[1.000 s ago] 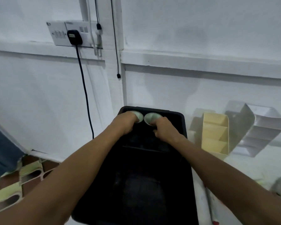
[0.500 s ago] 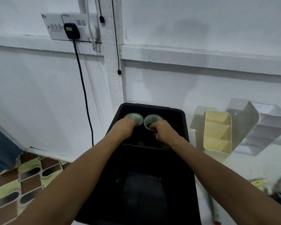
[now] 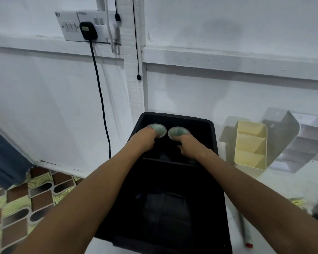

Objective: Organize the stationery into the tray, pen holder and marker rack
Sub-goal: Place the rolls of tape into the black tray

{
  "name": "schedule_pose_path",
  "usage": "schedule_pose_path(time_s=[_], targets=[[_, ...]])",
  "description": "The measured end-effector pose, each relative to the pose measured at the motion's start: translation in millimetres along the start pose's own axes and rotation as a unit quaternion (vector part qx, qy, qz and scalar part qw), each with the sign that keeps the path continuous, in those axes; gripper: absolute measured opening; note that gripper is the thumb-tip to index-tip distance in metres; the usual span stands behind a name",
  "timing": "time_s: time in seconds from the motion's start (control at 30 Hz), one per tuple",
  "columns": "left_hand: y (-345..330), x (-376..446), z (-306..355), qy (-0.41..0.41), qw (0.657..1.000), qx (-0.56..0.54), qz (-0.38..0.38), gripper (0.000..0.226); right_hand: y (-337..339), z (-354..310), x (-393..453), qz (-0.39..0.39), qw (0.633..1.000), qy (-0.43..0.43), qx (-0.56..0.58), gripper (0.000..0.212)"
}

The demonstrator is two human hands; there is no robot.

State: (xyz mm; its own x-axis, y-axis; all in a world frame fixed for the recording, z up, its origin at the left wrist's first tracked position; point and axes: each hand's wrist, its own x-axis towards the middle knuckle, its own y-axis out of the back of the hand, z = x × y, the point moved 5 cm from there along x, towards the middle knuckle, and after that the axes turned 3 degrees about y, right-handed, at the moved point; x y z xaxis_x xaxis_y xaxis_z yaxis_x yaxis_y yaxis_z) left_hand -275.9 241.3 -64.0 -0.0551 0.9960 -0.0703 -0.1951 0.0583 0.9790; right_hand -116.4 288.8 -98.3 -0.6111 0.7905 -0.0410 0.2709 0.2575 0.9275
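A long black tray [image 3: 216, 180] lies on the white table in front of me, reaching to the wall. In its far compartment sit two pale green tape rolls side by side. My left hand [image 3: 144, 140] grips the left roll [image 3: 159, 130] with curled fingers. My right hand [image 3: 188, 146] grips the right roll [image 3: 178, 131] the same way. A cream pen holder [image 3: 251, 145] with three slanted pockets stands right of the tray. A white marker rack [image 3: 305, 142] leans behind it against the wall. A marker with a red tip [image 3: 245, 230] lies on the table beside the tray's right edge.
The wall rises right behind the tray, with a socket panel [image 3: 88, 26] and a black cable [image 3: 101, 99] hanging down. Blurred grey and yellow items [image 3: 312, 208] lie at the right edge. A patterned floor [image 3: 20, 204] shows at lower left, past the table edge.
Both hands stay on the tape rolls in the tray's far end. The view has tilted slightly, so the tray and hands appear a little lower.
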Motion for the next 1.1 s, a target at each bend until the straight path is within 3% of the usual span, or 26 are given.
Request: schedule_pose_path(time_s=[0.17, 0.33, 0.6, 0.77, 1.1], targets=[[6.4, 4.9, 1.8, 0.004, 1.000, 0.009, -0.016, 0.031, 11.1, -1.5, 2.6, -0.011, 1.000, -0.012, -0.004, 0.043], [9.0, -1.9, 8.2, 0.015, 1.000, 0.014, -0.005, 0.034, 11.0, -4.7, -1.0, -0.023, 1.000, -0.004, 0.004, 0.048], [57.8, -25.5, 62.8, -0.027, 0.997, -0.045, 0.051, 0.024, 72.7, -14.7, -46.0, 0.083, 0.995, 0.043, 0.025, 0.038], [74.2, -35.6, 148.5, -0.101, 0.991, -0.068, 0.053, 0.040, 131.4, 8.7, -125.6, 0.136, 0.988, 0.064, 0.045, 0.035], [22.3, -66.4, 371.2, -0.287, 0.953, -0.085, -0.041, 0.045, 197.3, 173.2, -347.4, 0.163, 0.972, -0.157, 0.068, 0.035]])
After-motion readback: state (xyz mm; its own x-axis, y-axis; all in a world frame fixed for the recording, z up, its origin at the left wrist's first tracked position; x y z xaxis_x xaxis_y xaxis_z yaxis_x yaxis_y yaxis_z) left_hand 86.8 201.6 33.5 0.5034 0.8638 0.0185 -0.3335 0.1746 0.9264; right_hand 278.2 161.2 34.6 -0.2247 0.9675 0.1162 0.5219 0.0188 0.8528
